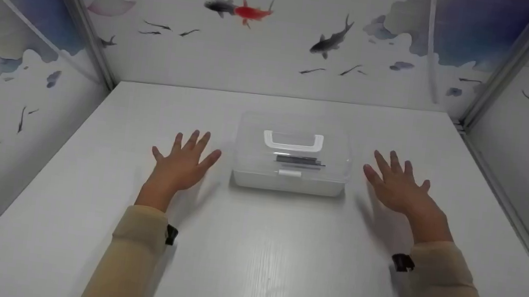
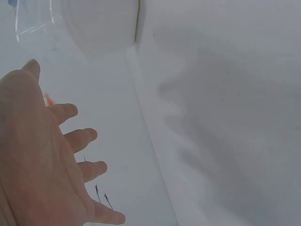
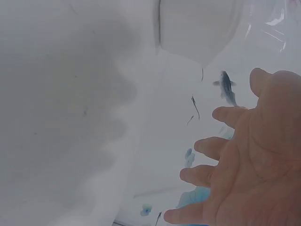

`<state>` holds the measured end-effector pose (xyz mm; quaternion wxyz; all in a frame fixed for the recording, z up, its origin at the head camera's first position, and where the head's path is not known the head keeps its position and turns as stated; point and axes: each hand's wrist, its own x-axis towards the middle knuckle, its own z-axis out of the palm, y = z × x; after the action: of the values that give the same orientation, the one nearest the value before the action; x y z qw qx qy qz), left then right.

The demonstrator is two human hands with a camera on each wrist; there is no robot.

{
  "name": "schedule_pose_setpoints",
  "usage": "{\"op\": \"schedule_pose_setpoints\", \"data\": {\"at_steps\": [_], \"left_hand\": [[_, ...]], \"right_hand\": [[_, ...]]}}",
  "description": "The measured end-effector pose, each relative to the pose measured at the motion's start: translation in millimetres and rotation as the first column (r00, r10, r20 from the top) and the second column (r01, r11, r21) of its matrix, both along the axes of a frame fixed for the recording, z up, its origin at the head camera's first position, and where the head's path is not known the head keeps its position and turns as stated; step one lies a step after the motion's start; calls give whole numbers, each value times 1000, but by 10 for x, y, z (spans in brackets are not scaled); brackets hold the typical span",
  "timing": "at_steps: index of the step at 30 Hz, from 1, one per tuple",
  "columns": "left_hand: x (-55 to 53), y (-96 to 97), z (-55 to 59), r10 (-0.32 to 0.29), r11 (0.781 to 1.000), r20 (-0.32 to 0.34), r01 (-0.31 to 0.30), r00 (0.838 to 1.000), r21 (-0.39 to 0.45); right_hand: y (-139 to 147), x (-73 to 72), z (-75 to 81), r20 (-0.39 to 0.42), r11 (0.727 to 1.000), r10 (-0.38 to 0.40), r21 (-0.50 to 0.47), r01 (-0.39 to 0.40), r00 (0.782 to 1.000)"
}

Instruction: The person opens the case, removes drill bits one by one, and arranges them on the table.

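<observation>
On the far part of the white table (image 1: 230,265), a closed plastic storage box (image 1: 262,166) with carrying handle (image 1: 292,147) and front latch (image 1: 290,173) stands between the left hand (image 1: 181,164) and right hand (image 1: 398,190), touching neither; dark slender objects (image 1: 297,160) inside are possibly pens. The fingers (image 1: 191,141) of both hands are extended and widely spread, grasping nothing. The step appears preparatory, before contact; handling the box would next call for bringing both hands inward to its sides or latch.
</observation>
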<state>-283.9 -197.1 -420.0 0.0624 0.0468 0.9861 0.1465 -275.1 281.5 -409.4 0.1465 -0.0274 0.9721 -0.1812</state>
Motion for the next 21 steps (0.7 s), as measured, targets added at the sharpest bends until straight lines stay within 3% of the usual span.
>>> {"op": "schedule_pose_setpoints", "data": {"at_steps": [9, 21], "left_hand": [[37, 152, 56, 3, 993, -17, -1, 1000, 118], [55, 324, 98, -9, 983, -49, 18, 999, 181]], "right_hand": [[-39, 28, 57, -24, 997, 33, -62, -34, 999], [-98, 38, 127, -22, 991, 61, -116, -63, 998]]}}
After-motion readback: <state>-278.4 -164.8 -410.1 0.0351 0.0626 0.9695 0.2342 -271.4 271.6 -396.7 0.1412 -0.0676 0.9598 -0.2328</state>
